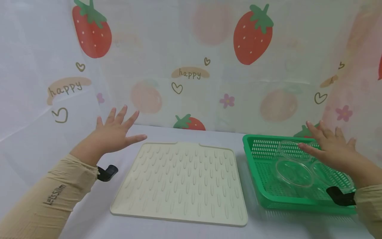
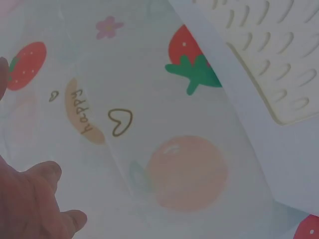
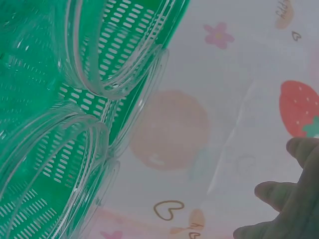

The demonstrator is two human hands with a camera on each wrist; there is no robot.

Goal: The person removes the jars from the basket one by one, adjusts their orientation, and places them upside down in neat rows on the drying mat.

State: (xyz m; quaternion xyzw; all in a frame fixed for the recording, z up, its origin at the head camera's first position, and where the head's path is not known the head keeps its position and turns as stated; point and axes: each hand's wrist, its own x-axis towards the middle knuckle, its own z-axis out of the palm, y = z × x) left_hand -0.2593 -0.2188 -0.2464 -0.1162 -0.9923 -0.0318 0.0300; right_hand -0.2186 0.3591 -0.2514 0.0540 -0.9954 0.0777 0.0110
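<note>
My left hand (image 1: 111, 134) is raised with fingers spread, above and beyond the left back corner of a cream ribbed mat (image 1: 182, 182). Nothing is in it. On the right, my right hand (image 1: 334, 149) hovers over a green plastic basket (image 1: 259, 189), its fingers spread and holding nothing. Several clear round containers (image 1: 293, 172) lie inside that basket; part of them is hidden behind the right hand. In the right wrist view the clear rims (image 3: 102, 129) show close up against the slotted basket wall, with fingertips at the lower right.
The mat and basket stand side by side on a white-covered table (image 1: 167, 230). Behind them hangs a pale curtain (image 1: 209, 109) printed with strawberries, hearts and "happy" lettering. A black wrist mount (image 1: 108, 173) juts from the left sleeve, another (image 1: 340, 196) from the right.
</note>
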